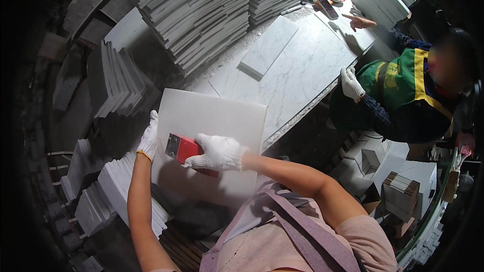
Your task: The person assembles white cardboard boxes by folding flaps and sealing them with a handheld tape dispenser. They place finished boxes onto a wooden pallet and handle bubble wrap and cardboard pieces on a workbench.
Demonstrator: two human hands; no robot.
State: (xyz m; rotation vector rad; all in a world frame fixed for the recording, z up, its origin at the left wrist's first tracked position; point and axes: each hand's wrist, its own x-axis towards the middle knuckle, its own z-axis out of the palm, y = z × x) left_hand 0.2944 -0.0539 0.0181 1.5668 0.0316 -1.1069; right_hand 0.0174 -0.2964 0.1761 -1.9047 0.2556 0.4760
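A large pale flat panel (pixel 222 108) is tilted in front of my body, its surface plain and smooth. My left hand (pixel 149 137), in a white knit glove, rests along the panel's left edge with its fingers stretched out. Over the panel's middle, my right hand (pixel 218 152), also gloved in white, is wrapped around a red hand tool (pixel 185 148). The tool's left end is dark metal with two round screw heads. Its exact kind does not show, and my palm hides part of its body.
Beyond the panel stretches a marble-topped table (pixel 302 65) bearing a smaller slab (pixel 270 45) and a phone (pixel 327 8). Tall tile stacks (pixel 196 15) line the back left. A co-worker in a green apron (pixel 393 78) stands at right; boxes (pixel 375 158) lie below.
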